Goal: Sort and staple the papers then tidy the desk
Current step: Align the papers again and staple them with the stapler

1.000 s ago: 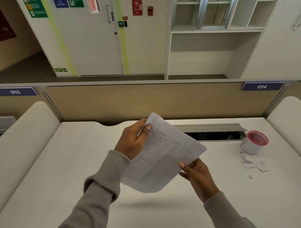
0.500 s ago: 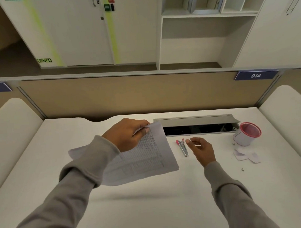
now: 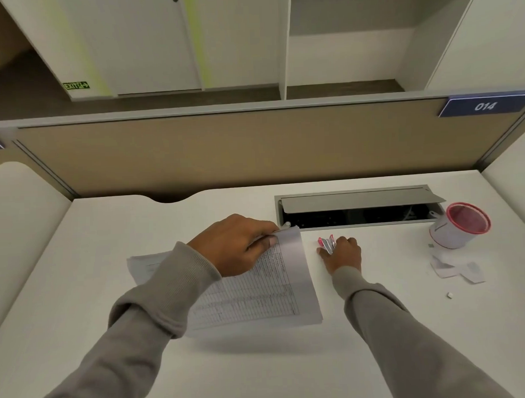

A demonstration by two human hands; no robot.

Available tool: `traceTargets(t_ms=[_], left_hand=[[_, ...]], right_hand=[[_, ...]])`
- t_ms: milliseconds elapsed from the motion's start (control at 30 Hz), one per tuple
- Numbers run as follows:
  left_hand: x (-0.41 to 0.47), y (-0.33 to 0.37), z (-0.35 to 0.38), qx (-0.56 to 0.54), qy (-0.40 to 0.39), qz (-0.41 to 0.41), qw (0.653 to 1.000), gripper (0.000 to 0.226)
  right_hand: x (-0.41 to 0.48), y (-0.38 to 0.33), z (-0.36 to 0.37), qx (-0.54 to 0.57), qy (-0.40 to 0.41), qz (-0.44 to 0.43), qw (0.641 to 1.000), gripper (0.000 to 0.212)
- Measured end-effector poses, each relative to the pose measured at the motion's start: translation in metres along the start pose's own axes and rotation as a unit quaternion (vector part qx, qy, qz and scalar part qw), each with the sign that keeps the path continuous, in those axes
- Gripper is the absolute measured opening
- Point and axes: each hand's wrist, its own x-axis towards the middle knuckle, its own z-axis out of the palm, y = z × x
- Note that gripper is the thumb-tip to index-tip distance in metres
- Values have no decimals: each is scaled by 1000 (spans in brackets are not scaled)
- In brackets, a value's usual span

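Note:
My left hand (image 3: 239,247) pinches the top corner of a stack of printed papers (image 3: 267,291), held low over the white desk (image 3: 261,371) with its near edge lifted a little. Part of the stack shows to the left of my sleeve. My right hand (image 3: 342,254) lies just right of the papers with its fingers curled round a small pink and silver stapler (image 3: 327,243) on the desk. Only the stapler's far end shows past my fingers.
An open cable tray (image 3: 360,210) with a raised grey flap is set into the desk behind my hands. A white cup with a red rim (image 3: 458,226) stands at the right, with torn paper scraps (image 3: 457,269) in front of it. A beige partition (image 3: 238,146) closes off the back.
My right hand let go of the papers, reached right and closed on the stapler. My left hand lowered the stack toward the desk.

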Motion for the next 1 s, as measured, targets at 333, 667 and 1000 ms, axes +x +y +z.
traceTargets(t_ms=[333,667,1000], left_hand=[[3,-8,6,6,-20,-8,1000,28],[-5,3,-5,0,-24,-20,1000,21],[-23,24,-21,26,3,-7,1000,22]], right_hand=[[6,-4,3,66,30,64,995,35],[-77,-30,-64,485,-84,-101,865,31],[-163,-72,-157,430,-153,-253,853,27]])
